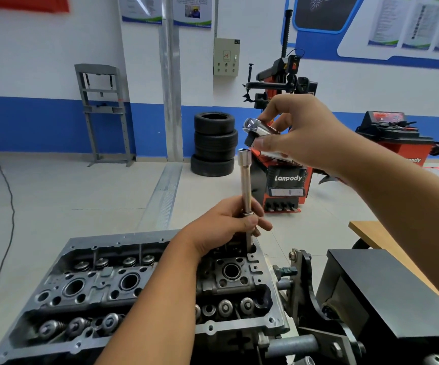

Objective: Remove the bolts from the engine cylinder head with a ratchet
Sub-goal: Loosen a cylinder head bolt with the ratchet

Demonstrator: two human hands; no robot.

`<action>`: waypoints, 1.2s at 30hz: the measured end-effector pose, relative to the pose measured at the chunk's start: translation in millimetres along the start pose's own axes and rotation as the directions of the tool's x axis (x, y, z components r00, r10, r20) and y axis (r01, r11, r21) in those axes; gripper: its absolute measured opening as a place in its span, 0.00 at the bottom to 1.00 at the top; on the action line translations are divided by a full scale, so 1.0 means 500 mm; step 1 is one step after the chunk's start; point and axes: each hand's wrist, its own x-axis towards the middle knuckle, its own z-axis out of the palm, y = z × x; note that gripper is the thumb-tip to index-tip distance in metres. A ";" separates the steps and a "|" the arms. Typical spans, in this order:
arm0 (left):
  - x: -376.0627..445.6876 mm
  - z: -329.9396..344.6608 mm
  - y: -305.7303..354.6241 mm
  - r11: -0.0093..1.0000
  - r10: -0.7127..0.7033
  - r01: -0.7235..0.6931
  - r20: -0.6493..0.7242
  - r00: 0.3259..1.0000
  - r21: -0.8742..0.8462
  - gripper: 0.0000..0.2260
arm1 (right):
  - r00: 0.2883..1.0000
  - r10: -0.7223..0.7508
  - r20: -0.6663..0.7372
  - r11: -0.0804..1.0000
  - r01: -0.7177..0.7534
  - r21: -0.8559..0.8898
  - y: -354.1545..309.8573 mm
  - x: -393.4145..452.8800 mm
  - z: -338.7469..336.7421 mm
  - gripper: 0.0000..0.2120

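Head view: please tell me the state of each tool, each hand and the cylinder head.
extension bar: upright, lower end in a cylinder head hole, top end free
ratchet: lifted, not joined to the bar
left hand: grips the bar
right hand: holds the ratchet
cylinder head: uncovered, valve springs visible

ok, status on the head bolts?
Left hand holds extension upright in cylinder head. Right hand holds ratchet just above it, not coupled. Nothing in the way.

Chrome extension upright in cylinder head; ratchet lifted off.
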 end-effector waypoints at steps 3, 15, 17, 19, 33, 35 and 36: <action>-0.002 0.008 0.006 0.998 -0.014 0.014 -0.005 1.000 -0.064 0.10 | 1.000 0.020 -0.003 1.000 -0.020 0.019 0.003 -0.002 0.004 0.13; 0.008 0.010 0.000 0.996 0.040 -0.055 -0.210 0.977 -0.068 0.06 | 0.999 0.011 0.046 1.000 -0.010 -0.026 -0.004 -0.002 -0.008 0.12; 0.009 0.009 0.000 0.998 0.050 -0.061 -0.249 0.967 -0.036 0.05 | 0.999 0.008 0.047 1.000 -0.007 -0.027 -0.004 -0.003 -0.011 0.12; 0.010 0.008 -0.001 0.997 0.055 -0.066 -0.270 0.961 -0.031 0.04 | 0.999 0.002 0.046 1.000 -0.001 -0.028 -0.004 -0.003 -0.014 0.12; 0.006 0.007 -0.005 0.990 0.047 -0.059 -0.094 0.994 -0.128 0.06 | 0.965 -0.136 0.226 0.956 0.188 -0.225 -0.012 0.017 -0.045 0.15; 0.006 0.007 -0.006 0.989 0.058 -0.069 -0.086 0.995 -0.131 0.06 | 0.958 -0.173 0.227 0.943 0.228 -0.244 -0.012 0.014 -0.046 0.17; 0.006 0.008 -0.006 0.988 0.061 -0.072 -0.083 0.995 -0.136 0.06 | 0.957 -0.191 0.219 0.935 0.245 -0.256 -0.011 0.013 -0.046 0.18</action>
